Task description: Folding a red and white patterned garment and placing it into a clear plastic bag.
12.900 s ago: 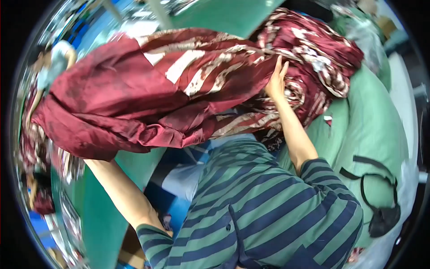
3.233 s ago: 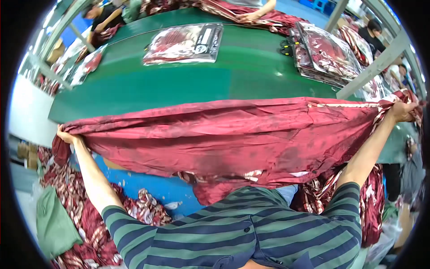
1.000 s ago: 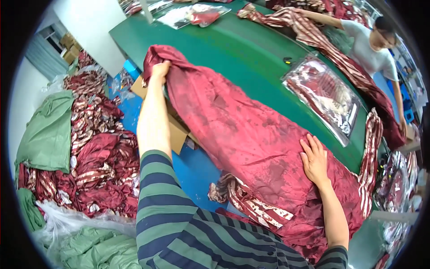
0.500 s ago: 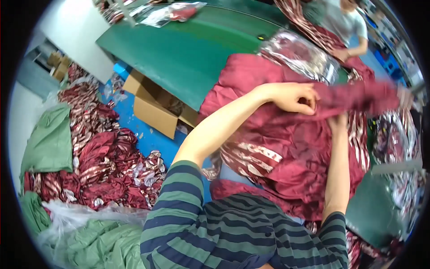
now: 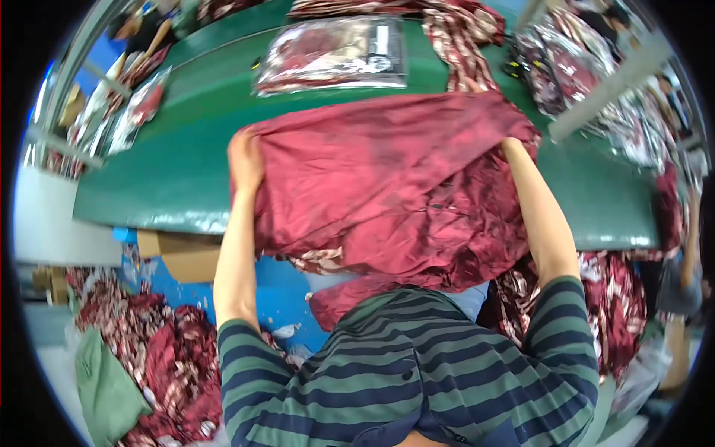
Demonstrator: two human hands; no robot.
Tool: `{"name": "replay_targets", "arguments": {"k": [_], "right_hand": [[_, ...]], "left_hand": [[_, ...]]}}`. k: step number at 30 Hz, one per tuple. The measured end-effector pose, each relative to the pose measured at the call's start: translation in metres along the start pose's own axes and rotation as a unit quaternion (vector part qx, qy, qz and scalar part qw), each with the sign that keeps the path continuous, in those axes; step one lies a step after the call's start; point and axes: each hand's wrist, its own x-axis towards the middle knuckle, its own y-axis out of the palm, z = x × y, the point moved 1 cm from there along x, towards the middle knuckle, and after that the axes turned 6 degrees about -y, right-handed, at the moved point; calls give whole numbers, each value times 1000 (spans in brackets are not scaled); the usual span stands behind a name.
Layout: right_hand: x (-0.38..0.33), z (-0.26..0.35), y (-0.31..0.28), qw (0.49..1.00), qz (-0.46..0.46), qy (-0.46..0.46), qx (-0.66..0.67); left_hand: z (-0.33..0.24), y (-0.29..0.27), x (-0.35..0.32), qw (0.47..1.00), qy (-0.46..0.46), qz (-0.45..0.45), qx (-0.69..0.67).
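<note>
My left hand [image 5: 246, 160] grips the red cloth [image 5: 387, 186] at nine o'clock, right hand [image 5: 514, 145] clenches its three o'clock edge on the green table [image 5: 171, 186]; I should keep it taut, edges level.

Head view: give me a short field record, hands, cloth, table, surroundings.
left hand: grips the left edge of the red cloth
right hand: grips the cloth's right edge, fingers hidden in the folds
red cloth: spread over the green table, near part hanging off the front edge
on table: clear bagged packet beyond the cloth, more packets at far right
floor: cardboard box under the table edge, heaps of red patterned cloth at lower left
</note>
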Motion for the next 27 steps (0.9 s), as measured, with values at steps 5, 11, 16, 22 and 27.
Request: {"name": "replay_targets", "arguments": {"k": [5,11,16,22,27], "right_hand": [[-44,25,-38,990,-137,-34,0],[-78,37,-44,962,-270,-43,-4],[-77,53,-25,919,-134,30,-371],[-36,113,0,885,-39,-208,-415],[-48,102,-14,800,-87,-373,-461]], "left_hand": [[60,-27,11,999,-33,-9,-10],[54,-35,19,996,-57,56,-24],[68,-42,24,995,-49,89,2],[103,-60,22,996,-20,86,6],[114,-78,25,996,7,87,-3]]}}
